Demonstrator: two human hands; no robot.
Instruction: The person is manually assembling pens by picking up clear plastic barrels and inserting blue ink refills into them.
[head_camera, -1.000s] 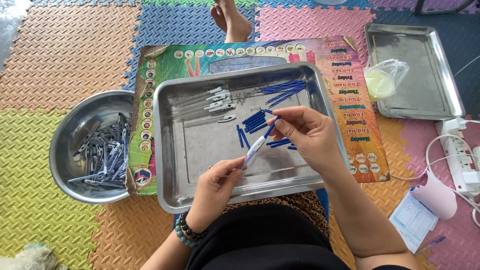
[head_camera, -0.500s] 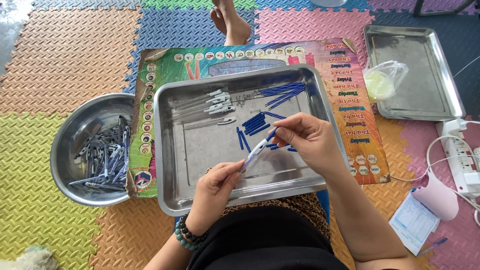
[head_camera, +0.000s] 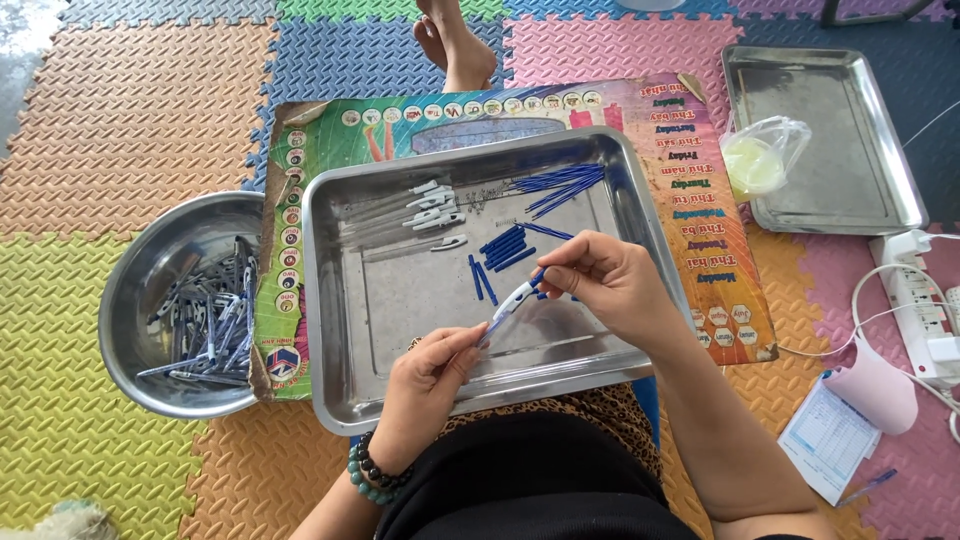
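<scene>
My left hand (head_camera: 425, 385) and my right hand (head_camera: 605, 285) hold one small pen (head_camera: 513, 301) between them over a steel tray (head_camera: 345, 340). The left fingers pinch its lower tip, the right fingers its upper blue end. The pen has a clear and white barrel. Inside the tray lie loose blue pen parts (head_camera: 505, 247), a bundle of thin blue refills (head_camera: 560, 185) at the far right, and white clips with clear barrels (head_camera: 432, 208) at the far left.
A round steel bowl (head_camera: 135, 300) at my left holds several finished pens (head_camera: 210, 320). A second steel tray (head_camera: 880, 190) with a plastic bag (head_camera: 760, 160) lies at the far right. A power strip (head_camera: 915, 300), papers (head_camera: 835, 435) and someone's bare foot (head_camera: 455, 40) are nearby.
Both hands have shifted the pen slightly; it still spans between them over the tray. Nothing else moved.
</scene>
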